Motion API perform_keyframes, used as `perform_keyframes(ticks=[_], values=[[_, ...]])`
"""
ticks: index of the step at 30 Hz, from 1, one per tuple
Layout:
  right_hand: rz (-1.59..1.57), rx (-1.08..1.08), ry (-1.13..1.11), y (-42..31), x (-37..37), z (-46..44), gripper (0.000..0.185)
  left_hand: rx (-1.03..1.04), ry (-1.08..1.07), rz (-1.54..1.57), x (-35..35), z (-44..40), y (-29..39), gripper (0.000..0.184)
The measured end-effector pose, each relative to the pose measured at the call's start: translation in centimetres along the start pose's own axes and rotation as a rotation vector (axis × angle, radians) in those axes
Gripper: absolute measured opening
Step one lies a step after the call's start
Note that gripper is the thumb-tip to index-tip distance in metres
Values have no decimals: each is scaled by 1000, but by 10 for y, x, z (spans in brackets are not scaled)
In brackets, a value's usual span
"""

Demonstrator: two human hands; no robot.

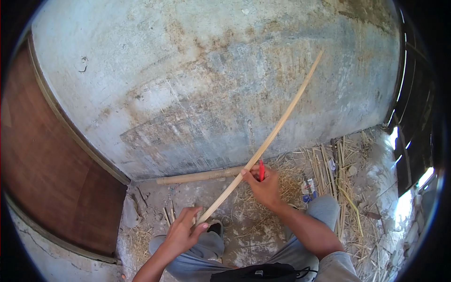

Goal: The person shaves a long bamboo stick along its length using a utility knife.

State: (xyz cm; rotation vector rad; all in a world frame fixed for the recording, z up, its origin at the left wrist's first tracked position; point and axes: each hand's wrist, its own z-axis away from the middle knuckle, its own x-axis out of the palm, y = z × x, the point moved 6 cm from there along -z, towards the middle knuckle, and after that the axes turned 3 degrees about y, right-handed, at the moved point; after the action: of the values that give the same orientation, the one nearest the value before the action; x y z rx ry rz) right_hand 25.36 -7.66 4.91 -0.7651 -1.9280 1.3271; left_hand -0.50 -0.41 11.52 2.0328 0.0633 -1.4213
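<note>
nearest to you, black cloth (pixel 258 274) lies at your lap. facing you stands the stained wall (pixel 197 89). the long pale strip (pixel 282 121) slants up in front of it; your left hand (pixel 181 234) holds its lower end, and your right hand (pixel 267 189) grips it higher, together with one small red object (pixel 261 170).

Seated before a stained wall (pixel 188 94), you hold a long bamboo strip (pixel 282 117) slantwise, its lower end in your left hand (pixel 181 233), its middle in your right hand (pixel 265 185), which also grips a red object (pixel 261 170). A bamboo pole (pixel 197 177) lies along the wall's foot, near scattered shavings (pixel 282 188).
</note>
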Motion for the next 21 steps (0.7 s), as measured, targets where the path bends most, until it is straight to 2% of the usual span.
perform_keyframes(ticks=[5,7,9,13,16,17,18,19,21], values=[[22,-51,-47,5,15,12,22,106,37,97,20,-43,18,48],[46,-64,-66,5,16,17,22,37,33,216,32,-53,17,42],[251,-209,-139,-2,19,21,26,4,-1,246,41,-58,15,39],[261,-322,-161,-12,15,24,31,-66,-6,411,53,-52,5,34],[218,-203,-121,-5,10,20,31,-148,-76,599,64,-40,-8,32],[165,-105,-76,-3,6,18,30,-151,-77,600,63,-36,-10,32],[112,-8,-32,-1,2,15,31,-225,-155,735,66,-32,-14,32],[114,-7,-34,0,1,12,31,-299,-232,871,70,-27,-15,33],[26,191,-19,13,-6,5,34,-346,-238,901,69,-17,-15,32]])
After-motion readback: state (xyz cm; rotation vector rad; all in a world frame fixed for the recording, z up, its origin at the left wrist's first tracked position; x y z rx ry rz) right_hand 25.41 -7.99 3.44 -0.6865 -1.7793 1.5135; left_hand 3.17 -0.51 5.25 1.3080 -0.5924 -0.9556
